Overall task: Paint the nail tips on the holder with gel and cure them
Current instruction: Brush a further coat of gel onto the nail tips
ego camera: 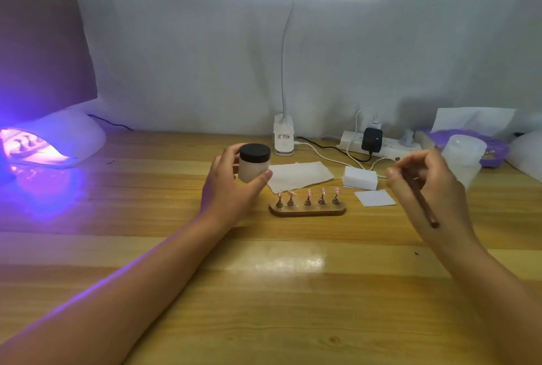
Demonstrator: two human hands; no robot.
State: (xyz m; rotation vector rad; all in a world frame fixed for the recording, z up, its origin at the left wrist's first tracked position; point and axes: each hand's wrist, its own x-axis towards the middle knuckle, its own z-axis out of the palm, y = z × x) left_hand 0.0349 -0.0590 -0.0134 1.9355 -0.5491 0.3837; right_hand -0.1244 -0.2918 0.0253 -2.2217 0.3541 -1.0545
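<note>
A wooden holder (308,212) stands mid-table with several pink nail tips (308,193) upright on small stands. Just left of it, my left hand (231,188) grips a frosted gel jar (254,162) with a black lid, held a little above the table. To the right of the holder, my right hand (425,185) pinches a thin brown brush (422,203), its handle slanting down toward me. At the far left a white curing lamp (52,141) glows purple, with something pink inside it.
A white desk lamp (284,135) stands at the back centre. Around the holder lie a paper towel (299,175), a white block (360,178) and a small white pad (375,198). A power strip (378,144) with cables and a tissue pack (469,141) sit back right.
</note>
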